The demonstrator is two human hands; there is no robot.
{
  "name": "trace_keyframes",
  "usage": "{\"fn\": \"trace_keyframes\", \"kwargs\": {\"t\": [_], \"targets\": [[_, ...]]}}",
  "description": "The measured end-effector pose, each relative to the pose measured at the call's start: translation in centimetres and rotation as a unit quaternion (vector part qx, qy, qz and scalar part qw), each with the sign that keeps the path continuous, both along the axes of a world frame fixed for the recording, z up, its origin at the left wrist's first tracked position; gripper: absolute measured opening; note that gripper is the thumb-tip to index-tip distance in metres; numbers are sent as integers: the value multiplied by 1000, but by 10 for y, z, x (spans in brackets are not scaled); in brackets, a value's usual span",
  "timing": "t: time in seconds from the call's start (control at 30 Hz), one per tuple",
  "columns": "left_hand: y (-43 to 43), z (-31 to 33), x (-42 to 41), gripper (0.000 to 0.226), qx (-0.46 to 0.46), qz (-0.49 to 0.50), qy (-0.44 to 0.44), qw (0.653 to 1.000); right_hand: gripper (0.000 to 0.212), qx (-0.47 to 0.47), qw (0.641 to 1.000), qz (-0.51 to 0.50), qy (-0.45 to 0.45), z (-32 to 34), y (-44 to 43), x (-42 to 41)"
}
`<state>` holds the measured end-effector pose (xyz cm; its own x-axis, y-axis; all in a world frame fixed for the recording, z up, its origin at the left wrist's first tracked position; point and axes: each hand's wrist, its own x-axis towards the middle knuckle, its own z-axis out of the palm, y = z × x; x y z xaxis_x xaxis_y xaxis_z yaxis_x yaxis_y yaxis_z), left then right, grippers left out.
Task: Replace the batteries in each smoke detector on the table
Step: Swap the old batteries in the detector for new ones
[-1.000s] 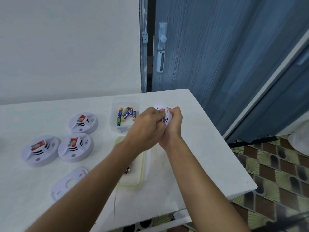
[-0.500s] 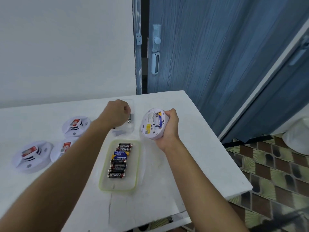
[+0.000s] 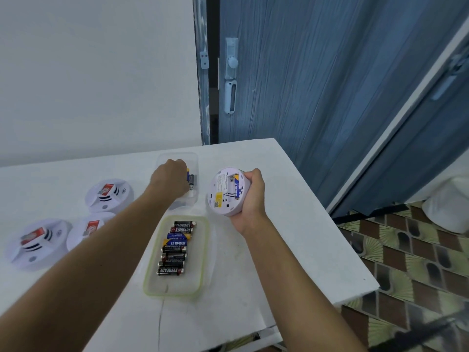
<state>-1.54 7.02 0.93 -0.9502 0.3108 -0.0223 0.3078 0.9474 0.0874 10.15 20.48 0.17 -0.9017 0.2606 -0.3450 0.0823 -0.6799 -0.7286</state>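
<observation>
Fresh cells (image 3: 175, 250) sit in tray (image 3: 172, 293), nearside of both grips, long axes crosswise. Right grip (image 3: 251, 196) is wrapped round the rim of the detector (image 3: 223, 194), which is on edge with its open back facing the camera. One seated cell (image 3: 236, 186) runs up the bay. Judged light, rigid plastic: hold by the rim, clear of contacts. Left grip (image 3: 170, 177) is curled in tub (image 3: 186, 200) beyond; can't tell if it's pinching a cell.

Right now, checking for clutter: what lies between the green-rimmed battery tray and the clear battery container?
A bare strip of white table, shown in the head view.
</observation>
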Motion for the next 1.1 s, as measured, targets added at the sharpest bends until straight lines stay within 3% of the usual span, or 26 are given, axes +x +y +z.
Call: {"fn": "trace_keyframes", "kwargs": {"t": [0.17,0.3,0.43,0.57,0.73,0.93,1.1], "targets": [[-1,8,-1,12,130,16,49,990,32,-8,1000,-6,-2,2,-4,3],[-7,24,20,12,294,-10,63,954,32,-3,1000,-9,-8,5,-8,5],[-10,45,60,11,390,-19,54,919,36,-16,1000,-8,0,6,-16,8],[-21,56,93,15,433,-53,9,900,37,-50,998,-2,41,9,-26,11],[-31,56,124,8,414,-114,9,903,33,-79,994,22,70,15,-39,17],[-53,55,142,14,424,-142,-53,893,30,-74,995,35,55,22,-55,22],[-73,54,145,19,487,-66,-95,866,40,-58,994,76,47,25,-71,30]]}}
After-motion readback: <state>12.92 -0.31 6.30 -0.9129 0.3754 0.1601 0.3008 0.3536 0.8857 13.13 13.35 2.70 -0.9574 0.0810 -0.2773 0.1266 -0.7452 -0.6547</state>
